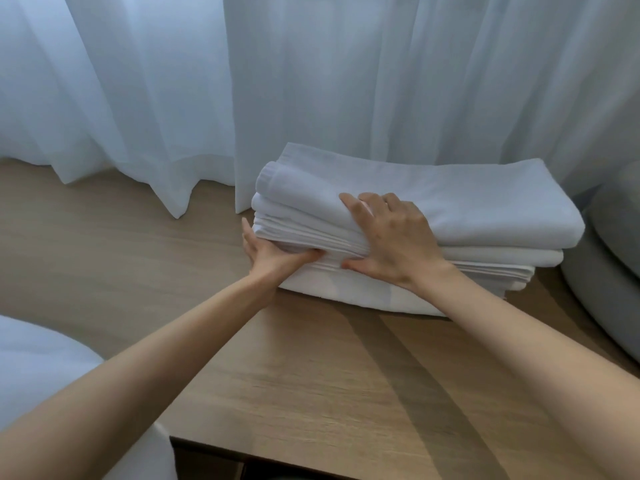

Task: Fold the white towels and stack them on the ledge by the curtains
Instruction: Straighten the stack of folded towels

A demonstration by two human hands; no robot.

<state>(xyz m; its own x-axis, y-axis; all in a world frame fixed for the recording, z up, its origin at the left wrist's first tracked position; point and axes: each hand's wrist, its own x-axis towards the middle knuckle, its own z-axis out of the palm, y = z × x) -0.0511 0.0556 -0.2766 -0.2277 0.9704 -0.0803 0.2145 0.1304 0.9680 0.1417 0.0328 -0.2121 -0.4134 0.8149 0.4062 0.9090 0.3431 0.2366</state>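
Head view: a pale wooden ledge with lengthwise grain fills the lower frame, its near edge showing at the bottom. Sheer white curtains hang in folds behind it, and their hems rest on the wood. A grey cushion sits at the right edge, just beside the pile. White bedding bulges into the lower left corner.

The towels lie folded in one stack on the ledge, right of centre, with their back against the curtains. The stack's long axis runs left to right, dipping slightly toward the right. Its long layered side faces the person, and a short end points left.

Both bare arms reach in from below. The left hand wraps the stack's near left corner, with its fingers along the short end and its thumb pushed in between layers at the front. The right hand clamps the upper towels, with its fingers spread over the top one and its thumb tucked into the front edge lower down. The two hands are close together, their thumbs nearly meeting.
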